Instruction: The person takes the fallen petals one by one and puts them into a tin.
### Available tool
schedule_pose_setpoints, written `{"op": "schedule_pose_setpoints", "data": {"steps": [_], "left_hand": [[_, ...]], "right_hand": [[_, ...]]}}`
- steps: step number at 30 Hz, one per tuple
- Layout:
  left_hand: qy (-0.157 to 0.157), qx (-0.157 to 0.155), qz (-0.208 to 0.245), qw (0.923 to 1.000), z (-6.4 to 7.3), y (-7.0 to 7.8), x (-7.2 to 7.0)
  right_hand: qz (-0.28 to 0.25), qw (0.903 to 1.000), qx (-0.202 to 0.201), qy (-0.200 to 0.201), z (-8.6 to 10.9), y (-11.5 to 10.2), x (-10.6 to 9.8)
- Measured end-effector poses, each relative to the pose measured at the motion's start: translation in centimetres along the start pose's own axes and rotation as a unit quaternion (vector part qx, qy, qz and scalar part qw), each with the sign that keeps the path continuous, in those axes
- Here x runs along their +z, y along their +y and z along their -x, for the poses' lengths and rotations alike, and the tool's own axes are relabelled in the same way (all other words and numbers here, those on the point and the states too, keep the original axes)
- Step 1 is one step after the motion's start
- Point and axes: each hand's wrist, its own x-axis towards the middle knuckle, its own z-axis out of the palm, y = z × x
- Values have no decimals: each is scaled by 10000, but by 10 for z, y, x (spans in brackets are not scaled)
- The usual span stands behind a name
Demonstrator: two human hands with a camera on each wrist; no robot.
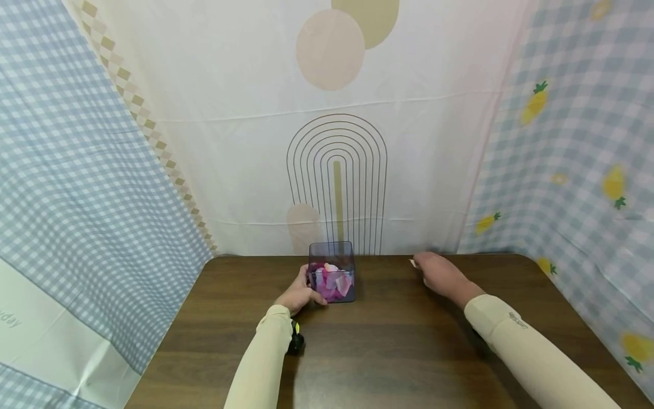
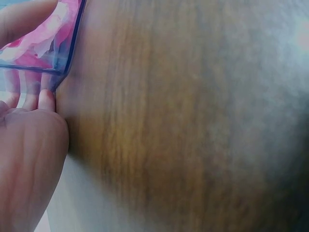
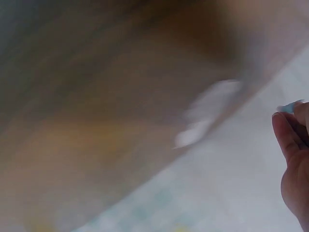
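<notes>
In the head view a see-through, blue-violet tinted plastic box (image 1: 332,250) stands near the table's back edge. Inside lie pink, purple and whitish crumpled pieces (image 1: 334,283), like petals or scraps. My left hand (image 1: 298,292) holds the box by its left side, thumb across the front near the bottom. The left wrist view shows those fingers through the box wall (image 2: 72,43). To the right, my right hand (image 1: 440,275) is at the back edge, apart from the box. Its thumb and finger pinch a small piece (image 1: 413,263), pale here and light blue in the right wrist view; its kind cannot be made out.
The brown wood-grain table (image 1: 378,352) meets a cream patterned curtain (image 1: 245,182) along its back edge. Checked cloths hang on the left (image 1: 102,170) and right (image 1: 572,147). A blurred white patch (image 3: 205,116) shows near the table edge in the right wrist view.
</notes>
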Motion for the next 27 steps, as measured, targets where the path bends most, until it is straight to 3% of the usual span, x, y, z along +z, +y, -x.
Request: {"op": "schedule_pose_setpoints", "data": {"steps": [7, 12, 18, 27], "left_hand": [[9, 29, 86, 10000, 0, 1, -1], [30, 51, -6, 10000, 1, 2, 3], [59, 80, 35, 9999, 2, 2, 4], [36, 92, 6, 10000, 1, 1, 2]], "right_hand": [[-861, 9889, -539, 1086, -34, -64, -32], [-915, 9759, -1164, 1604, -46, -96, -47], [-813, 9718, -1395, 1717, -51, -113, -50], [-897, 9811, -1133, 1286, -58, -127, -49]]}}
